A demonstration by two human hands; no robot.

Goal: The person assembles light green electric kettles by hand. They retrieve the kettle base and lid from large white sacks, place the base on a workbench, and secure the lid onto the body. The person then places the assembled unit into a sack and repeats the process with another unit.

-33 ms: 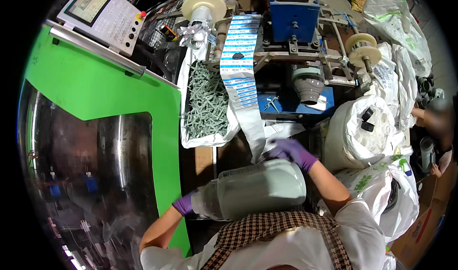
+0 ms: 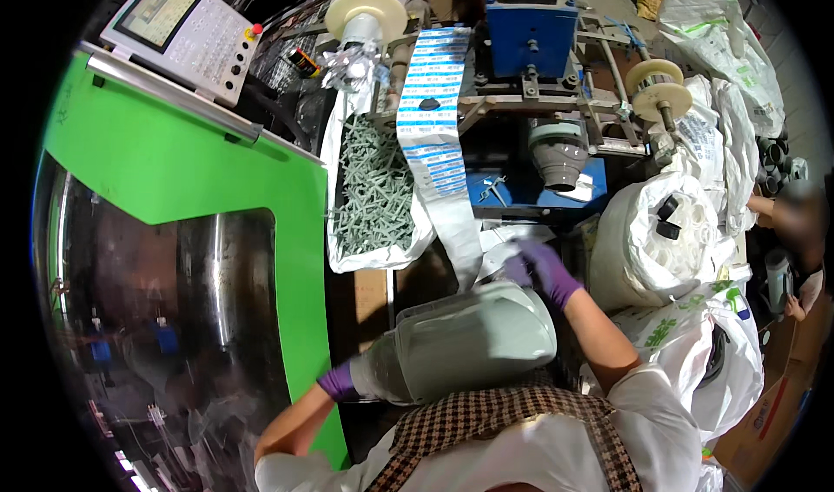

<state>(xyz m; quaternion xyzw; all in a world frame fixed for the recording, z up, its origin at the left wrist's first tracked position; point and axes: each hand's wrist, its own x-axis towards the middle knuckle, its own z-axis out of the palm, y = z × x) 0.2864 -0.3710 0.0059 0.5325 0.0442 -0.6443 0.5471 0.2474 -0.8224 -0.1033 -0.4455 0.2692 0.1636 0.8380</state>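
Observation:
A large grey see-through plastic container (image 2: 473,344) lies on its side in front of my chest, its narrower end to the left. My left hand (image 2: 339,382), in a purple glove, holds it at that narrow end; the fingers are hidden by the container. Just beyond the container's far right edge is my right hand (image 2: 547,273), also gloved in purple. Motion smears its fingers, so whether they hold anything does not show. Close by on its left hangs the end of a wide strip of blue-and-white printed labels (image 2: 439,114).
A white-lined bin of small grey-green plastic pieces (image 2: 373,192) stands ahead. Behind are a blue press (image 2: 532,40) and a similar grey container (image 2: 559,155). A green machine (image 2: 191,179) fills the left. White sacks (image 2: 621,249) crowd the right; beyond them, another person's hand (image 2: 795,310) shows.
My right hand has moved slightly right and up, away from the container's far edge. The container has tipped a little; my left hand stays at its narrow end.

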